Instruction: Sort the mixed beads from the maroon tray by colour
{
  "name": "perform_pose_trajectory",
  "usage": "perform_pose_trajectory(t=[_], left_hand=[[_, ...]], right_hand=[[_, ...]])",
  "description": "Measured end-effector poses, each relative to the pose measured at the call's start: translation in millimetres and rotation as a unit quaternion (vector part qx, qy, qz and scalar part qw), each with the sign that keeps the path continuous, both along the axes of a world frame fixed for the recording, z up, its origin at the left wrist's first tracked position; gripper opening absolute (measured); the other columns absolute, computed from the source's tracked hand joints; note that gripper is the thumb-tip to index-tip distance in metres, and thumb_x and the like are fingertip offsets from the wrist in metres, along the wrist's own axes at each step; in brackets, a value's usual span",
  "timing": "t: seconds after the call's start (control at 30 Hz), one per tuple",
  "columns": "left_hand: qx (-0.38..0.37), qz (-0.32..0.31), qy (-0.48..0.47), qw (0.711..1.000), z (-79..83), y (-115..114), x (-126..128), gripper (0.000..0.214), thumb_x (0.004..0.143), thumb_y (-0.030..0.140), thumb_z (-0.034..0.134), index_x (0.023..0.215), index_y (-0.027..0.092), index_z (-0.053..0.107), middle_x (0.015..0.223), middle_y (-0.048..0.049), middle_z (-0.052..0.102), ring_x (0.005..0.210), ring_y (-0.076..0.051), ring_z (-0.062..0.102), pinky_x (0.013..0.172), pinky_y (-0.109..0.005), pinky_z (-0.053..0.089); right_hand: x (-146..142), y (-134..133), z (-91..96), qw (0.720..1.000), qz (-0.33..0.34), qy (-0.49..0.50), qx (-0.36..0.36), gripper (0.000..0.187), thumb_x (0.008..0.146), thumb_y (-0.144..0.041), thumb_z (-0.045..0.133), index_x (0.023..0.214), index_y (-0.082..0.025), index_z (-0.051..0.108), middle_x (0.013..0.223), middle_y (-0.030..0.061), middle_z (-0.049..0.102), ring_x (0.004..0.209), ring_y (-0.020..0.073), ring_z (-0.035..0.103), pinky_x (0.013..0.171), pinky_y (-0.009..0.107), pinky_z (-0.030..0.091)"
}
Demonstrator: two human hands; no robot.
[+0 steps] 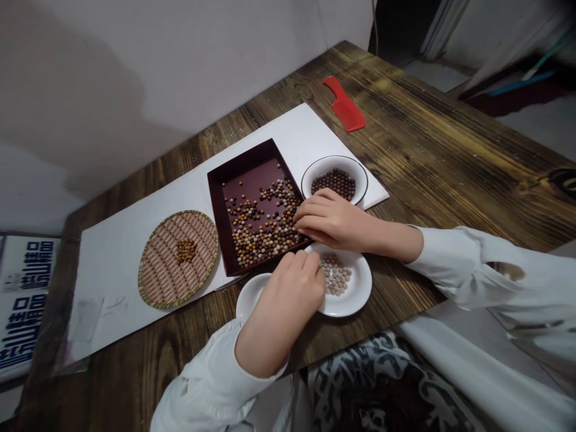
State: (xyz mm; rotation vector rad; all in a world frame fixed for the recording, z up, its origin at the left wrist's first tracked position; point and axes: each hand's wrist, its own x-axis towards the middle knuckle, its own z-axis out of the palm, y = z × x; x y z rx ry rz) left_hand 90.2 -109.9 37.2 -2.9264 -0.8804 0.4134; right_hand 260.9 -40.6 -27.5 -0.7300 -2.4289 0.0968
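A dark maroon tray (234, 174) on a white sheet holds several mixed beads in brown, yellow and pale tones (263, 225). My right hand (328, 219) rests at the tray's right edge, fingers pressed together among the beads. My left hand (288, 294) hovers at the tray's near corner, fingers curled over a white dish (353, 291) of pale beads. Whatever either hand pinches is hidden. A white bowl (335, 163) of dark brown beads sits behind my right hand. A woven round basket (162, 276) to the left holds a few tan beads.
A second small white dish (249, 294) lies partly under my left hand. A red comb (344, 105) lies on the wooden table (441, 156) at the back. The white sheet (117, 240) runs left toward a printed paper (22, 294) at the table's left edge.
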Motion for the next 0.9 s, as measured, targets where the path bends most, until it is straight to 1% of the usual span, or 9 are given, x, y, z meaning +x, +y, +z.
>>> perform_pose_trajectory(t=[0.1, 0.33, 0.57, 0.73, 0.9], left_hand=[[0.015, 0.005, -0.008, 1.0, -0.4, 1, 1, 0.022, 0.094, 0.011, 0.048, 0.083, 0.011, 0.067, 0.082, -0.0102, 0.061, 0.077, -0.024, 0.056, 0.063, -0.034, 0.038], [0.012, -0.01, -0.006, 1.0, -9.0, 0, 4, 0.021, 0.092, 0.009, 0.049, 0.081, 0.011, 0.067, 0.079, -0.0096, 0.059, 0.075, -0.023, 0.055, 0.063, -0.034, 0.037], [0.003, -0.017, -0.001, 1.0, -9.3, 0, 4, 0.018, 0.091, 0.01, 0.051, 0.083, 0.011, 0.067, 0.08, -0.0093, 0.058, 0.076, -0.023, 0.056, 0.064, -0.034, 0.038], [0.019, -0.024, -0.025, 0.999, -11.1, -2, 1, 0.014, 0.09, 0.009, 0.053, 0.084, 0.012, 0.066, 0.083, -0.0086, 0.059, 0.078, -0.024, 0.056, 0.065, -0.035, 0.039], [0.007, -0.037, -0.023, 0.999, -10.3, -2, 2, 0.017, 0.091, 0.01, 0.051, 0.082, 0.013, 0.066, 0.08, -0.008, 0.059, 0.076, -0.023, 0.057, 0.064, -0.034, 0.039]], right_hand=[[0, 0, 0.3, 1.0, 0.002, -0.002, 0.002, 0.025, 0.101, -0.023, 0.037, 0.097, -0.016, 0.061, 0.102, 0.0074, 0.069, 0.098, 0.0181, 0.058, 0.089, 0.038, 0.035], [0, 0, -0.2, 1.0, 0.0, -0.001, 0.006, 0.025, 0.101, -0.022, 0.038, 0.097, -0.017, 0.061, 0.102, 0.0071, 0.07, 0.097, 0.0182, 0.057, 0.088, 0.038, 0.035], [-1, 0, -0.3, 1.0, -0.004, -0.005, 0.004, 0.025, 0.102, -0.023, 0.037, 0.096, -0.017, 0.061, 0.101, 0.0068, 0.069, 0.096, 0.0178, 0.056, 0.086, 0.037, 0.034], [-1, 0, -0.9, 1.0, -0.004, -0.005, 0.01, 0.025, 0.102, -0.023, 0.037, 0.096, -0.016, 0.061, 0.099, 0.0067, 0.069, 0.095, 0.0179, 0.057, 0.085, 0.036, 0.034], [-1, 0, -0.5, 1.0, 0.0, -0.005, 0.009, 0.026, 0.101, -0.023, 0.037, 0.096, -0.015, 0.061, 0.099, 0.0072, 0.069, 0.095, 0.0182, 0.056, 0.085, 0.037, 0.034]])
